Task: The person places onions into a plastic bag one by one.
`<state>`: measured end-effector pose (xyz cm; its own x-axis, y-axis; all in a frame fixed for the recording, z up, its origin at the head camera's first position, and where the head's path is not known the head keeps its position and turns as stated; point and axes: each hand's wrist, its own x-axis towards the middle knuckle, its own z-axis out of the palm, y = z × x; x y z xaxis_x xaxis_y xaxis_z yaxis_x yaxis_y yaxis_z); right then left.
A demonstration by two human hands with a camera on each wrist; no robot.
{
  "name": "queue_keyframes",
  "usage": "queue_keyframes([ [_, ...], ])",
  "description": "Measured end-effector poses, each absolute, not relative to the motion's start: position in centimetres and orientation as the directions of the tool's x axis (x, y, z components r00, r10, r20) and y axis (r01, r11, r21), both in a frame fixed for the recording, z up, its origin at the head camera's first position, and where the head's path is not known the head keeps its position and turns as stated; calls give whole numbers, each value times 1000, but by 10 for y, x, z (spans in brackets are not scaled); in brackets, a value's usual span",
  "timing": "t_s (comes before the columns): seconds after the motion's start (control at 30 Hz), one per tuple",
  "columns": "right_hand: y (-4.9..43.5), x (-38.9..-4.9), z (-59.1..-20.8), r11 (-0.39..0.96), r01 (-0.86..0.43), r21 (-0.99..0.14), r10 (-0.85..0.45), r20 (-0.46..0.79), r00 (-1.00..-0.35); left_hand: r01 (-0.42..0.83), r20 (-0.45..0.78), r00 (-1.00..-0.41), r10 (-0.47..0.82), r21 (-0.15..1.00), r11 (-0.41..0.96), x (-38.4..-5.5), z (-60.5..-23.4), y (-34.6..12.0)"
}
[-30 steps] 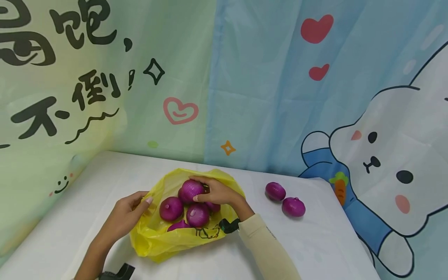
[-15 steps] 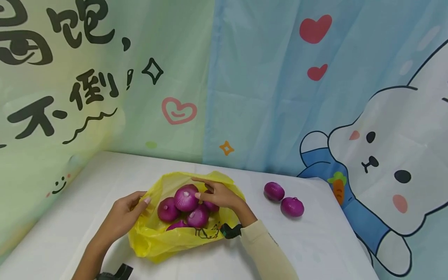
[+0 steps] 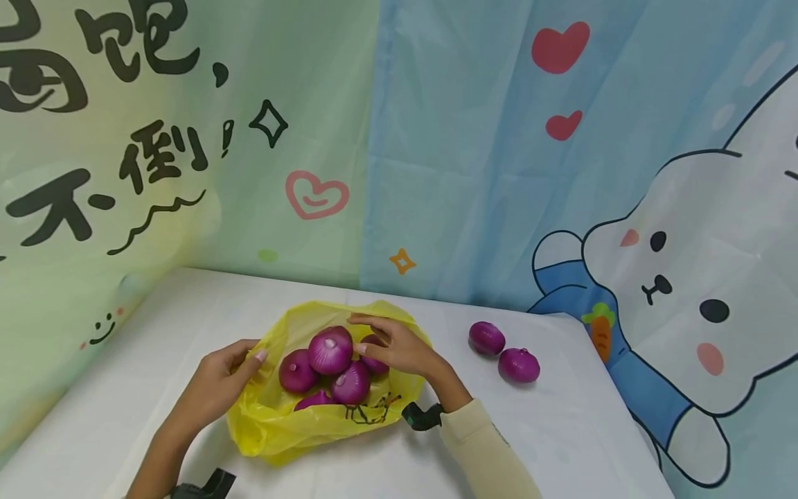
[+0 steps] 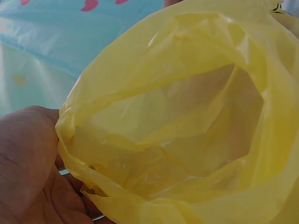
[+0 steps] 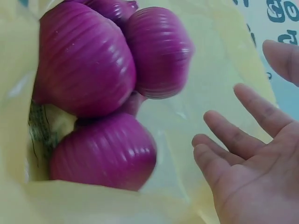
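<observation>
Several purple onions [image 3: 331, 351] lie heaped inside a yellow plastic bag [image 3: 274, 433] on the table. My left hand [image 3: 215, 384] pinches the bag's left rim between thumb and fingers; in the left wrist view the bag's mouth hides part of the fingers. Over the right side of the bag's mouth is my right hand [image 3: 405, 350], holding nothing. In the right wrist view its fingers are spread apart, with a gap to the onions [image 5: 88, 60]. One onion [image 3: 374, 357] is partly covered by that hand in the head view.
Two more purple onions, one [image 3: 487, 338] behind the other [image 3: 519, 365], sit on the white table [image 3: 561, 443] right of the bag. A printed cloth backdrop [image 3: 449, 173] hangs behind the table and along its left side.
My right hand has let go of an onion, which now rests on top of the heap, further left. That hand has then drawn back slightly right. My left hand keeps its hold.
</observation>
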<state>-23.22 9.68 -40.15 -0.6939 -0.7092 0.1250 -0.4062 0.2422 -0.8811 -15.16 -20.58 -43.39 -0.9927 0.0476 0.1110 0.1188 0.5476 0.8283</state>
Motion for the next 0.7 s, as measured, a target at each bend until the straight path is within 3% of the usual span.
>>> queue_keyframes([
  [0.23,117,-230,-396,188,-428,-884,-655,212,-726,103,95,-995,43,822,560,-151,-433,-206],
  [0.5,151,-240,-414,58,-402,-914,-480,328,-814,99,89,-995,45,824,558,-150,-433,-206],
  [0.7,176,-232,-412,3,-434,-901,-357,404,-842,101,93,-995,42,828,552,-151,-434,-207],
])
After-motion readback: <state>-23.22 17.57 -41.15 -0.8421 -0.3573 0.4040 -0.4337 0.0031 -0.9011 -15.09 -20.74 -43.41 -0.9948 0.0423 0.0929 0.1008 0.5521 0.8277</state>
